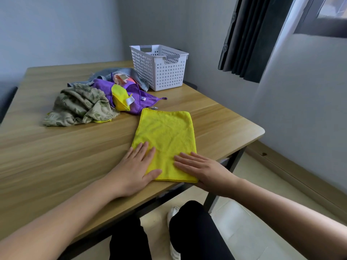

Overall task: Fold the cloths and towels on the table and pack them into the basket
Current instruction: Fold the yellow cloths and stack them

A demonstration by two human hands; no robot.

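I've got both palms flat with straight fingers: left hand (135,166) and right hand (202,169) press the near end of the cloth (166,136), on the worktop (56,147) well short of the basket (159,72). It looks soft, light and limp, so I'd pinch its corners.

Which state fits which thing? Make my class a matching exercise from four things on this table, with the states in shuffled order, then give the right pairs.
Things
1. yellow towel
2. white basket
3. leaf-print cloth
4. purple cloth

States
A. crumpled, leftmost of the cloths
B. partly under a small yellow cloth
C. pressed flat by the left hand and right hand
D. upright at the far side of the table

Pairs: 1-C, 2-D, 3-A, 4-B
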